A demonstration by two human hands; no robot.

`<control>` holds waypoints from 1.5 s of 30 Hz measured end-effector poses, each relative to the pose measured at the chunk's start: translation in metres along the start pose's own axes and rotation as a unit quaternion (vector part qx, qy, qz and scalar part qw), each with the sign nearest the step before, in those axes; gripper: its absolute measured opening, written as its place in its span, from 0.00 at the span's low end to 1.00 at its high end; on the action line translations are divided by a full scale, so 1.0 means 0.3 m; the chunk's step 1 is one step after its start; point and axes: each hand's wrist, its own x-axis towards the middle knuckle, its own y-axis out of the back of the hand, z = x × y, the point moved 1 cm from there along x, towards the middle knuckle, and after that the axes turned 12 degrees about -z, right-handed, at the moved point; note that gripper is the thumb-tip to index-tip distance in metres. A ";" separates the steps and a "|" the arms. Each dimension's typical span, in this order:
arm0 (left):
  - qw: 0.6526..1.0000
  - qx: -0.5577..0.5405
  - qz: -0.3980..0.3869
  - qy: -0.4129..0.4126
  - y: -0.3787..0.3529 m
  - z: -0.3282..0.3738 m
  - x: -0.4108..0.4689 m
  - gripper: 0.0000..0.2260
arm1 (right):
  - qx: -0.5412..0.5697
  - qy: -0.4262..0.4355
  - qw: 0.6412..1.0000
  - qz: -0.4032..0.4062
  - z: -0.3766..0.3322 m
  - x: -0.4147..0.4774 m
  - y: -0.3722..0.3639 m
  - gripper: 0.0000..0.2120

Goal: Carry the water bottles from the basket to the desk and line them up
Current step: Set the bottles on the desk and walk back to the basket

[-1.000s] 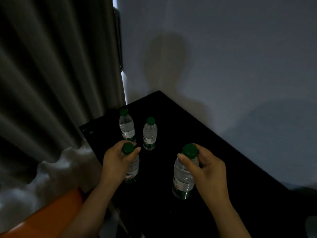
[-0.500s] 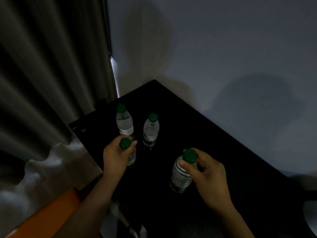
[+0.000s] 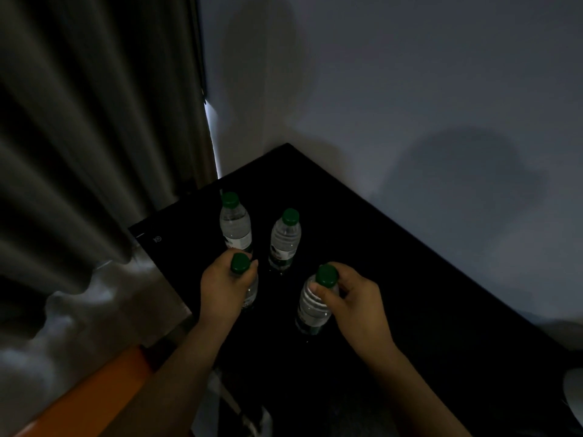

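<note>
Dim shot. Black desk (image 3: 394,279) sits in a room corner, curtain (image 3: 94,137) by its left edge, wall (image 3: 410,89) along its back edge. Four green-capped bottles, all toward the left edge. Back-left bottle (image 3: 235,225) and back-right bottle (image 3: 284,241) stand upright side by side, apart, no hand on them. Left hand (image 3: 222,285) has fingers curled round the neck of front-left bottle (image 3: 250,291), just in front of back-left bottle. Right hand (image 3: 353,298) pinches front-right bottle (image 3: 312,307) just under its cap, thumb and fingers curled; this bottle leans a little. Can't tell if the held bottles' bases touch the desk. Orange thing (image 3: 94,398) below the near-left corner
</note>
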 end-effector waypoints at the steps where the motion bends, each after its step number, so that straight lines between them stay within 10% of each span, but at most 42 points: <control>1: 1.000 0.001 -0.002 0.003 0.000 -0.001 0.000 0.05 | -0.002 0.000 1.000 -0.002 0.008 0.014 -0.008 0.04; 29: 1.000 0.006 -0.012 0.019 0.001 -0.029 0.023 0.06 | -0.145 -0.033 0.989 -0.028 0.051 0.153 -0.088 0.15; 33: 1.000 0.012 -0.011 0.015 0.011 -0.025 0.016 0.05 | -0.285 -0.109 0.948 -0.091 0.052 0.138 -0.047 0.32; 38: 0.999 0.006 -0.036 0.021 0.022 -0.022 0.015 0.05 | -0.445 -0.188 0.858 -0.173 0.055 0.076 0.018 0.21; 45: 0.988 0.116 -0.104 -0.003 0.047 0.016 0.045 0.04 | -0.436 -0.220 0.852 -0.189 0.053 -0.008 0.068 0.14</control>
